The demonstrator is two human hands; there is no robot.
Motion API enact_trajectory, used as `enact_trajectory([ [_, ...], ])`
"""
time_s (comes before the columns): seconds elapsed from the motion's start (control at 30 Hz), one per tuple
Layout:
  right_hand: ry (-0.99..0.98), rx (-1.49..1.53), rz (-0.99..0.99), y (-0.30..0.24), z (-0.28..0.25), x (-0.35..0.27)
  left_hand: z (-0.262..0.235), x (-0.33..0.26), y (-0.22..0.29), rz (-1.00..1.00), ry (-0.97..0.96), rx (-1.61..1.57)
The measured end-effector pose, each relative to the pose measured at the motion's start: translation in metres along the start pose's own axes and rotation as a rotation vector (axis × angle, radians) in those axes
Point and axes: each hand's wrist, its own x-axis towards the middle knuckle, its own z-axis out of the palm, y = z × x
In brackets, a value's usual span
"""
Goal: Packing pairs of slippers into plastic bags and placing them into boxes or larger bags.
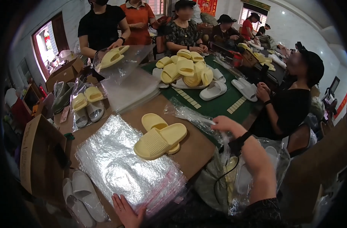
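Note:
My left hand (pixel 127 212) lies with its fingers stretched out on the near edge of a stack of shiny clear plastic bags (pixel 112 148). A pair of yellow slides (pixel 152 144) rests one across the other, partly over the stack's far right corner. To the right, my right hand (pixel 227 125) is closed on a crumpled clear plastic bag (pixel 188 113), which trails leftward over the table. Under my right forearm, more clear plastic wraps grey and yellow slides (pixel 246 175).
Grey slides (pixel 84 195) sit left of my left hand, below an open cardboard box (pixel 42 154). Bagged slides (pixel 87 106) and another bag stack (pixel 130 87) lie farther back. Yellow slides (pixel 185 66) are heaped on a green surface. Co-workers stand and sit around it.

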Motion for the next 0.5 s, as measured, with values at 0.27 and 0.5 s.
enact_trajectory([
  [0.27, 0.66, 0.304, 0.23, 0.064, -0.152, -0.001, 0.0, 0.004, 0.003, 0.002, -0.031, -0.026],
  [0.5, 1.212, -0.094, 0.199, 0.067, -0.139, 0.092, 0.001, 0.008, -0.002, -0.023, -0.083, -0.033],
])
